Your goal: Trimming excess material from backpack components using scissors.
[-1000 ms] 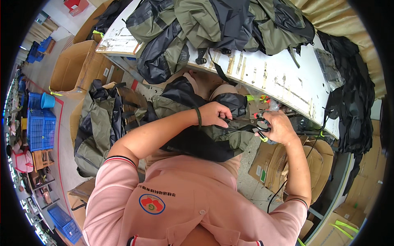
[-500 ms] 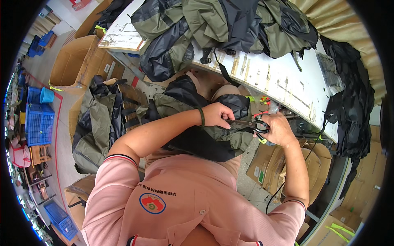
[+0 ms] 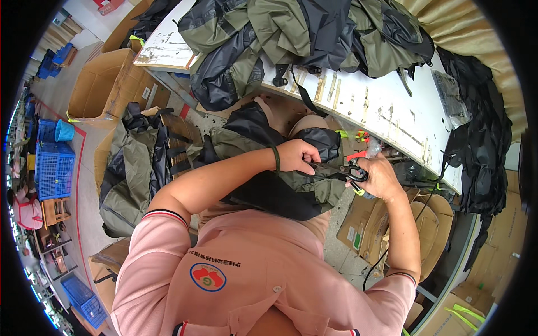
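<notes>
Across my lap lies a black and olive-green fabric piece [image 3: 286,196], like a bag's shell. My left hand [image 3: 298,157] pinches a bit of its dark edge or strap between thumb and fingers. Dark-handled scissors [image 3: 357,172] are in my right hand [image 3: 380,176], fingers closed round the handles. Their blades point left toward my left fingertips. Whether the blades touch the fabric I cannot make out. A yellow-green tag or strip [image 3: 357,191] shows just below the scissors' handles.
A white worktable [image 3: 386,112] with worn marks stands ahead, heaped with black and olive fabric pieces [image 3: 280,33]. More such pieces [image 3: 134,173] hang over a carton at left. Cardboard boxes [image 3: 95,84] stand on the floor. A black cable [image 3: 381,259] runs down at right.
The scissors in my right hand have closed a little, their blades nearer together. My left hand keeps its place almost unchanged.
</notes>
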